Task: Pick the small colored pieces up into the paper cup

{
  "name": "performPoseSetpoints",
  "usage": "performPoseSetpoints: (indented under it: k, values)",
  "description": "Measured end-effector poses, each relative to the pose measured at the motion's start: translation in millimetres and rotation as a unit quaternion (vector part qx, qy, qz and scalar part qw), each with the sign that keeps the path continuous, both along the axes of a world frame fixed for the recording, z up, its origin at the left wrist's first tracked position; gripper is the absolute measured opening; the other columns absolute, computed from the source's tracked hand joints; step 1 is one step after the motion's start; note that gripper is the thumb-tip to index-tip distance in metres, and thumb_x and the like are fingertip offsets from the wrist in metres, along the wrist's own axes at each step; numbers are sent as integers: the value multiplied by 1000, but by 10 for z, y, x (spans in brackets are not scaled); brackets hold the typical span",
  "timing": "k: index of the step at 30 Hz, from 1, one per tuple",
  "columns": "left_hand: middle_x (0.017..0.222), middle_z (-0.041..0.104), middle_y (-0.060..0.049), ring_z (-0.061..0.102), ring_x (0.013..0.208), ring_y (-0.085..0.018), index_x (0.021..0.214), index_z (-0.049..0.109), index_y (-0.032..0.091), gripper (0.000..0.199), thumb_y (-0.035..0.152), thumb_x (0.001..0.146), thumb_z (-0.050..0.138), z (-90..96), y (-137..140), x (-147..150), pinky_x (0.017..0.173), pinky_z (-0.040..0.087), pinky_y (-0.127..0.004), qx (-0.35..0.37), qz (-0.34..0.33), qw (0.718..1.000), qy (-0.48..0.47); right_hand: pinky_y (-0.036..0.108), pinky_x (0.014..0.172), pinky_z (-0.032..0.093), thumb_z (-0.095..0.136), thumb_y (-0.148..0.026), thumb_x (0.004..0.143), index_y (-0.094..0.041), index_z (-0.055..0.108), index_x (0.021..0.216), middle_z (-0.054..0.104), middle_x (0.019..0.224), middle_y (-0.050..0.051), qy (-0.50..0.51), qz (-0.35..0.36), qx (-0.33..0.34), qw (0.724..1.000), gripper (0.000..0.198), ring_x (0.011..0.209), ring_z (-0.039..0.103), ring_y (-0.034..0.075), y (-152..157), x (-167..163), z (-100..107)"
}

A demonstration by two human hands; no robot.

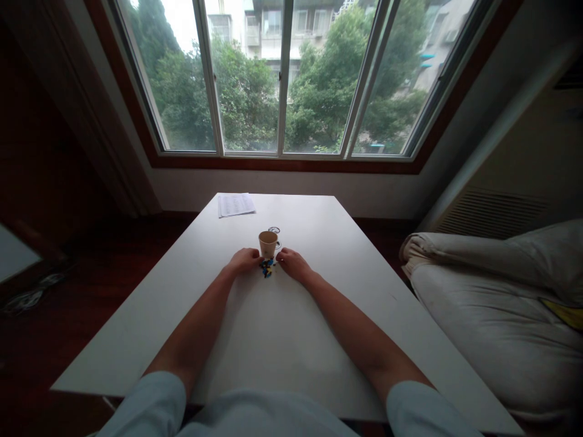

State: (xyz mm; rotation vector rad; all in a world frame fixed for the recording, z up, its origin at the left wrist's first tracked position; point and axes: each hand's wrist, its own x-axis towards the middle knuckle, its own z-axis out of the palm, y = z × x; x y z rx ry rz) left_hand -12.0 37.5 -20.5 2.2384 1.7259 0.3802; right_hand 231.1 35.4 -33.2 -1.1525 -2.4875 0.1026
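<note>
A light brown paper cup (268,245) stands upright on the white table (291,340). Right in front of it lies a small heap of blue, yellow and black pieces (266,268), too small to make out exactly. My left hand (246,260) rests on the table at the left of the cup and heap, its fingers curled closed. On the other side, my right hand (294,264) has its fingertips pinched together near the cup's lower right. Whatever either hand holds, if anything, is too small or hidden to see.
Behind the cup lies a thin coiled cord or similar loop (274,230). Printed sheets of paper (236,205) lie at the table's far left corner. A pale padded sofa or cushion (492,303) is on the right. A wide window (282,79) is beyond the table.
</note>
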Motion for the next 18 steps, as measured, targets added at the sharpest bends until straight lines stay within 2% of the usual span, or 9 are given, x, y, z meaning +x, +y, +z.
performPoseSetpoints:
  k: [3, 6, 14, 18]
  values:
    - [80, 72, -4, 60, 69, -19, 85, 74, 23, 47, 65, 84, 54, 18, -32, 47, 59, 33, -28, -7, -40, 999, -10, 25, 84, 42, 53, -18, 98, -18, 71, 101, 65, 102, 9, -17, -3, -2, 1000, 19, 94, 59, 17, -8, -4, 20]
    - [77, 70, -3, 59, 66, -18, 84, 73, 23, 44, 65, 80, 60, 1, -39, 72, 57, 29, -27, -2, -57, 998, -15, 25, 83, 42, 54, -19, 98, -18, 72, 101, 65, 102, 9, -30, -10, -6, 999, 18, 94, 59, 18, -16, -11, 39]
    - [72, 67, -2, 55, 62, -17, 79, 71, 22, 35, 57, 80, 64, -43, -51, 30, 58, 29, -28, 36, -65, 996, -41, 25, 84, 43, 55, -16, 96, -19, 72, 101, 65, 101, 8, -6, 3, 3, 1000, 18, 94, 58, 17, -1, 12, 3]
    - [75, 68, -3, 56, 65, -17, 80, 71, 21, 33, 53, 82, 63, -81, -19, -3, 60, 32, -27, 48, -44, 996, -55, 26, 84, 43, 55, -16, 95, -20, 72, 100, 65, 102, 7, -4, 7, 7, 1000, 18, 95, 58, 17, 15, 15, -23]
